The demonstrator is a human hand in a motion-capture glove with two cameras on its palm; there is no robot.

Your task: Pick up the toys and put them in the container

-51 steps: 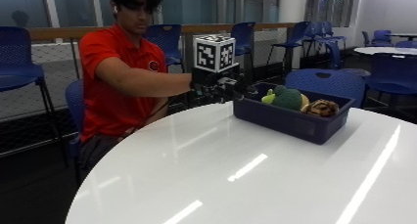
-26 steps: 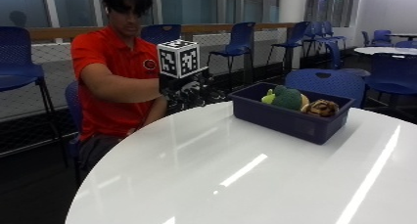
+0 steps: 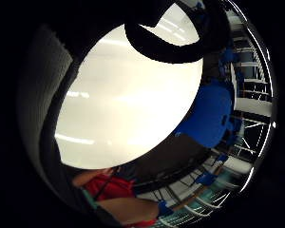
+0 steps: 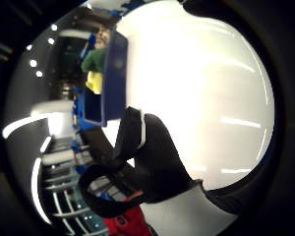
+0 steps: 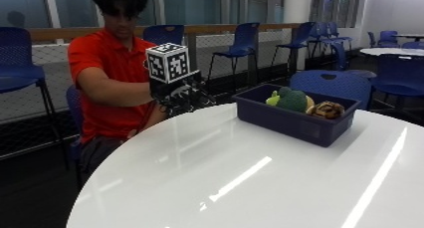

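A dark blue container (image 5: 291, 121) stands on the round white table (image 5: 232, 178) at its far right side. In it lie a green toy (image 5: 291, 99), a yellow toy (image 5: 271, 98) and a brown toy (image 5: 328, 109). My gloved right hand (image 5: 180, 96) hovers over the table's far left edge, close to the person's chest and well left of the container. Its fingers hang relaxed and hold nothing. The thumb side palm view shows the container (image 4: 113, 73) with the green toy (image 4: 94, 61) beyond my thumb (image 4: 152, 162). No toy lies on the tabletop.
A blue chair (image 5: 331, 83) stands just behind the container, and more blue chairs line the railing behind. The person in a red shirt (image 5: 109, 83) sits at the table's far left edge. The little finger side palm view shows only bare tabletop (image 3: 128, 95).
My hand has drawn back from beside the container toward the person, moving left along the table's far edge. The container and its toys have not moved.
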